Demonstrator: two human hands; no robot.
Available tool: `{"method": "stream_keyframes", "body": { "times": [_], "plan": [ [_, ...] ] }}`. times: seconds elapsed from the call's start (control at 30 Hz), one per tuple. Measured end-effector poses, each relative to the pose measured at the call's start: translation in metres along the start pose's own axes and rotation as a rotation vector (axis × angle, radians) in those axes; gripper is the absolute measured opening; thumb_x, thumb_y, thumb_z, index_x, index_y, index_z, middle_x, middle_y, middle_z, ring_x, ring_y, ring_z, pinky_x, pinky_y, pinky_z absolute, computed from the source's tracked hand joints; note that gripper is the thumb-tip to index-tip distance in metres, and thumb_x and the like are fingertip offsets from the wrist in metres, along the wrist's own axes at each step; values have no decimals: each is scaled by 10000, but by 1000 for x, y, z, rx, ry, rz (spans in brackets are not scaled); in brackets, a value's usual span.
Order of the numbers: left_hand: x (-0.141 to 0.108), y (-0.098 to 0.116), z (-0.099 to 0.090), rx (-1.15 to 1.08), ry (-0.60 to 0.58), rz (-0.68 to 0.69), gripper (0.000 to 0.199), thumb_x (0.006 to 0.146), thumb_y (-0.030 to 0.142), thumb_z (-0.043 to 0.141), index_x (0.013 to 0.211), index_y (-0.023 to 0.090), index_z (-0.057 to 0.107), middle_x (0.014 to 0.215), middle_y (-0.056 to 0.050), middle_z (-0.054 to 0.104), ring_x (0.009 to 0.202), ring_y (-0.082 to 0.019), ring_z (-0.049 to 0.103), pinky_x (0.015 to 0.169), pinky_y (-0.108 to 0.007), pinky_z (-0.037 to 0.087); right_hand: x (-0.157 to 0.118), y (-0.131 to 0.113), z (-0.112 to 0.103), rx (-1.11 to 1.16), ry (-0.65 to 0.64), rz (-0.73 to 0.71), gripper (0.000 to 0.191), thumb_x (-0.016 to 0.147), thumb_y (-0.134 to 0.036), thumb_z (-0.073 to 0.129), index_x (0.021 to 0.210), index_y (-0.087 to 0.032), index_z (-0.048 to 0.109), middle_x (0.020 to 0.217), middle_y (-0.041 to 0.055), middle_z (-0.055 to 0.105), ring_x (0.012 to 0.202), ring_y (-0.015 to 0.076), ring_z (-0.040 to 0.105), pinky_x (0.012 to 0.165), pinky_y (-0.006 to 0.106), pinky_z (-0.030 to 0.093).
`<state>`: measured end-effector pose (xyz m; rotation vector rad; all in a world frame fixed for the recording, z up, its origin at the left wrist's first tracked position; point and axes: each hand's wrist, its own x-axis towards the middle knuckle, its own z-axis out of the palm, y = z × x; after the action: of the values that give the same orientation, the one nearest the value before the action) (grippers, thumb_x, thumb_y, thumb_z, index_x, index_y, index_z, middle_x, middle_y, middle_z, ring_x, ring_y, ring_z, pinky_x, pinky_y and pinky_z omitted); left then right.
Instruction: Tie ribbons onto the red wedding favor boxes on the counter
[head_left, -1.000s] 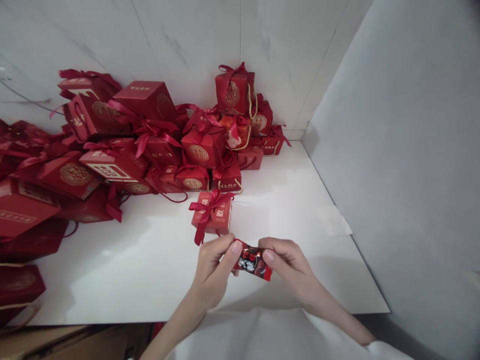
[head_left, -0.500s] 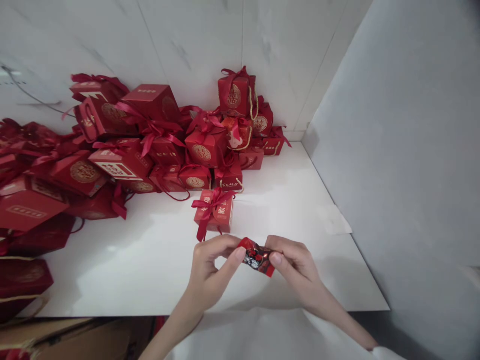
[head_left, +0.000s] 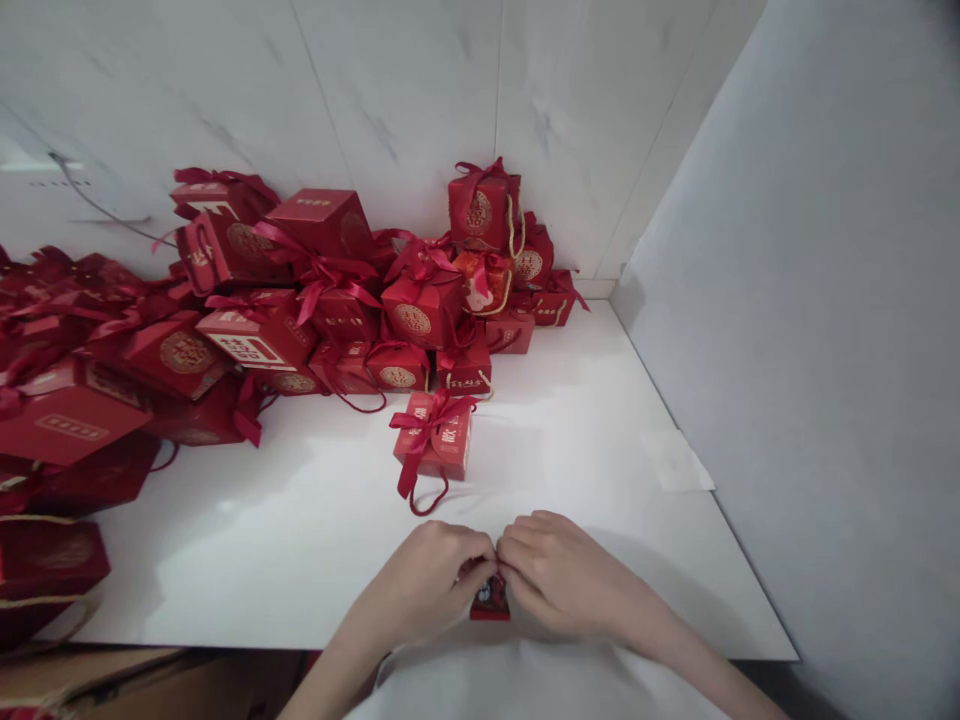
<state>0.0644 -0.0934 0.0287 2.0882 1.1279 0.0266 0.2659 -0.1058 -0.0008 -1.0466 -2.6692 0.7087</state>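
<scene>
A small red and black printed packet (head_left: 490,598), shiny like a candy wrapper, is pinched between both hands near the table's front edge. My left hand (head_left: 431,575) is closed on its left side, thumb and fingers at the top edge. My right hand (head_left: 551,570) grips the same top edge from the right, its fingers bent and touching the left fingertips. Most of the packet's upper part is hidden by the fingers. Just beyond the hands stands a red gift box (head_left: 435,436) with a ribbon bow and a dark red cord handle lying toward me.
Many red gift boxes (head_left: 422,308) with ribbons and cords are piled along the tiled wall (head_left: 405,90) and down the left of the white table (head_left: 570,420). A grey panel (head_left: 810,330) borders the right side. A cardboard box (head_left: 187,690) sits below at left.
Both hands have come closer together and nearer my body with the packet. The packet has turned from slanted to upright, with its top edge now pinched. The view has shifted slightly.
</scene>
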Motion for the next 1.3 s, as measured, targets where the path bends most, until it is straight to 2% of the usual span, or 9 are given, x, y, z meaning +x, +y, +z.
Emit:
{"method": "stream_keyframes", "body": {
  "times": [0.13, 0.37, 0.63, 0.83, 0.97, 1.07, 1.17, 1.23, 1.3],
  "plan": [
    [-1, -4, 8, 40, -24, 35, 182, 875, 180, 488, 713, 182, 570, 714, 6, 659, 639, -124, 560, 607, -230, 357, -5, 1, 15, 14, -25, 6, 147, 905, -175, 436, 872, -185, 579, 836, 24, 649, 743, 161, 564, 728, 304, 381],
    [-3, -4, 13, 122, -35, 109, 142, 859, 188, 520, 724, 184, 562, 751, 16, 690, 686, -139, 614, 636, -228, 382, -9, 2, 25, 33, -19, 10, 121, 850, -171, 472, 794, -189, 578, 777, 9, 642, 695, 144, 550, 693, 286, 356],
    [-3, -11, 11, 210, -1, 84, 157, 856, 186, 528, 710, 190, 588, 742, 19, 700, 687, -149, 640, 625, -253, 382, -2, 0, 27, 56, -29, 51, 113, 840, -158, 481, 811, -184, 587, 797, 23, 662, 721, 154, 575, 694, 281, 351],
    [-1, -14, 13, 148, 29, 51, 163, 870, 181, 520, 778, 209, 652, 785, 20, 713, 720, -158, 665, 659, -256, 443, 3, 2, 30, 78, -12, 111, 154, 888, -165, 456, 804, -184, 584, 786, 14, 668, 712, 149, 599, 681, 271, 357],
    [-6, -16, 3, 95, 200, 52, 194, 926, 205, 478, 932, 237, 669, 881, 15, 715, 779, -156, 673, 716, -274, 487, 6, 2, 34, 60, -42, 202, 217, 939, -180, 423, 804, -185, 593, 793, 17, 688, 695, 149, 632, 632, 272, 344],
    [-10, -19, -19, 14, 474, 114, 154, 937, 239, 511, 1012, 261, 644, 964, 17, 701, 840, -134, 660, 753, -254, 507, 6, 6, 26, 30, -82, 284, 306, 991, -240, 396, 766, -186, 596, 778, 22, 697, 700, 165, 655, 631, 279, 352],
    [-2, -28, -52, 22, 772, 96, 222, 920, 274, 570, 1139, 266, 602, 1103, -10, 666, 1006, -153, 630, 883, -278, 506, 7, 11, -2, -59, -56, 382, 349, 1018, -338, 388, 793, -178, 602, 797, 47, 699, 739, 204, 669, 648, 297, 378],
    [11, -37, -72, 60, 803, 73, 274, 908, 319, 593, 1174, 256, 588, 1162, -32, 640, 1101, -184, 591, 957, -324, 486, 11, 14, -28, -136, -23, 390, 338, 1023, -358, 386, 847, -170, 604, 826, 61, 693, 755, 216, 659, 659, 311, 397],
    [26, -48, -84, 69, 744, 55, 271, 912, 362, 582, 1161, 257, 592, 1153, -33, 634, 1097, -193, 586, 949, -342, 489, 20, 15, -55, -170, 29, 372, 304, 1022, -352, 395, 891, -171, 601, 852, 58, 682, 757, 208, 644, 669, 315, 417]
  ]
}}
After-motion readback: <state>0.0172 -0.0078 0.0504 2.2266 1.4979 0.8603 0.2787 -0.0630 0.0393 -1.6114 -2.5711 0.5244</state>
